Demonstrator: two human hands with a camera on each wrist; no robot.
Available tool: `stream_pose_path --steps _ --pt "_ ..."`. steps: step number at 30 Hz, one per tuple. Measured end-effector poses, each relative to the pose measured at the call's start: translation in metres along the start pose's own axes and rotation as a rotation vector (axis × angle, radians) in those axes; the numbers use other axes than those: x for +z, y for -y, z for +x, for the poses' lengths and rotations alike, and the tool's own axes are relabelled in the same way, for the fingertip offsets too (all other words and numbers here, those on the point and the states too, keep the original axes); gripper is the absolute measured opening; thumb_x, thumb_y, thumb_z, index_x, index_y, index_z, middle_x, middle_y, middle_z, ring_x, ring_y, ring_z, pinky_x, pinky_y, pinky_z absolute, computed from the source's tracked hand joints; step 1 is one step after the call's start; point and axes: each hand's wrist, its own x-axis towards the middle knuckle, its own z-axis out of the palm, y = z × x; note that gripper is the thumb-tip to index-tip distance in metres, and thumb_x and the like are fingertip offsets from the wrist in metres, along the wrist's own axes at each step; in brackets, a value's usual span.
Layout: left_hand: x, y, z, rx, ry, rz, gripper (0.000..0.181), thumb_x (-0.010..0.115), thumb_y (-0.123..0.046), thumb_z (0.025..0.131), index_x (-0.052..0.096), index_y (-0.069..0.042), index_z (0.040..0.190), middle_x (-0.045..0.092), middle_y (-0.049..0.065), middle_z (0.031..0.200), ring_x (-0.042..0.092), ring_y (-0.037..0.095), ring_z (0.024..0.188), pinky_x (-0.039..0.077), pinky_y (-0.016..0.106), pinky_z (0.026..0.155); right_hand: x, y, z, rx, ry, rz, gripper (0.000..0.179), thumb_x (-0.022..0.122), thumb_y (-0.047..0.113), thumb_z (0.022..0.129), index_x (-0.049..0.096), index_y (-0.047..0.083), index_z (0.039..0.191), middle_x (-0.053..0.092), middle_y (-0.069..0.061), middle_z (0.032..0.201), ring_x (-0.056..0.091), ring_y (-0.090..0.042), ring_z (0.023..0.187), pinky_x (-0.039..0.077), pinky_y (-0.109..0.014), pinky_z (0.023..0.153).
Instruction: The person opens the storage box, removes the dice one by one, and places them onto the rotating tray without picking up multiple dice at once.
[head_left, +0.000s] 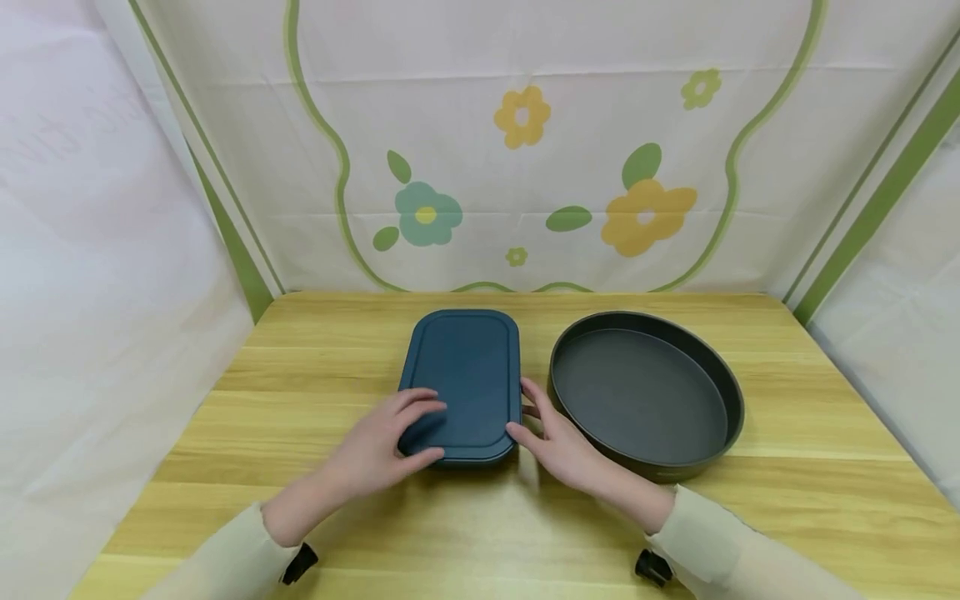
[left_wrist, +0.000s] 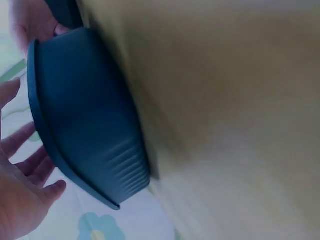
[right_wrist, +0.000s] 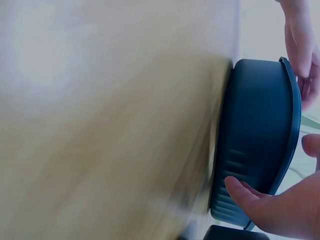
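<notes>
A dark blue rectangular lidded box (head_left: 465, 379) lies flat on the wooden table, its ribbed side wall (left_wrist: 122, 162) showing in the left wrist view. My left hand (head_left: 390, 442) hovers at the box's near left corner, fingers spread and loosely bent over the lid's edge. At the right side, my right hand (head_left: 558, 442) has its fingertips right at the lid's rim, the thumb by the near right corner. In the right wrist view one extended finger of the right hand (right_wrist: 287, 200) overlaps the ribbed wall.
A round dark grey pan (head_left: 645, 396) with a low wall stands on the table (head_left: 315, 350) just right of the box, close beside my right hand. Behind the table hangs a white cloth (head_left: 465, 50) printed with flowers; more cloth hangs at both sides.
</notes>
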Motion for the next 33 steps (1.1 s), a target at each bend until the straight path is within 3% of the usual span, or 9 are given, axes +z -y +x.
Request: stream_pose_path --steps 7,14,18,33 --pt "0.007 0.001 -0.011 0.006 -0.002 -0.030 0.043 0.083 -0.031 0.078 0.066 -0.021 0.116 0.055 -0.006 0.123 0.053 0.017 0.115 0.049 0.039 0.090 0.000 -0.005 -0.002 -0.021 0.006 0.033 0.071 0.056 0.029 0.100 0.015 0.012 0.156 0.021 -0.014 0.158 0.032 -0.035 0.138 0.035 -0.058 0.102" --pt "0.011 0.005 -0.012 0.081 -0.053 -0.050 0.031 0.087 -0.022 0.074 0.069 -0.023 0.100 0.057 -0.009 0.112 0.053 0.014 0.106 0.051 0.037 0.086 0.000 -0.008 -0.001 -0.037 -0.001 0.044 0.070 0.056 0.027 0.100 0.016 0.011 0.155 0.023 -0.015 0.157 0.032 -0.036 0.138 0.035 -0.058 0.102" --pt "0.012 0.006 -0.013 0.093 -0.073 -0.064 0.027 0.087 -0.020 0.074 0.069 -0.023 0.094 0.057 -0.010 0.107 0.053 0.013 0.102 0.051 0.035 0.084 0.001 -0.009 -0.001 -0.041 -0.003 0.049 0.069 0.056 0.026 0.101 0.017 0.011 0.155 0.023 -0.015 0.157 0.032 -0.036 0.138 0.036 -0.057 0.102" --pt "0.016 0.004 -0.014 0.066 -0.126 -0.103 0.024 0.088 -0.020 0.072 0.075 -0.022 0.091 0.057 -0.013 0.097 0.053 0.010 0.094 0.050 0.033 0.078 0.001 -0.009 0.001 -0.034 -0.010 0.075 0.066 0.055 0.024 0.101 0.018 0.011 0.155 0.024 -0.014 0.157 0.032 -0.035 0.138 0.034 -0.056 0.104"
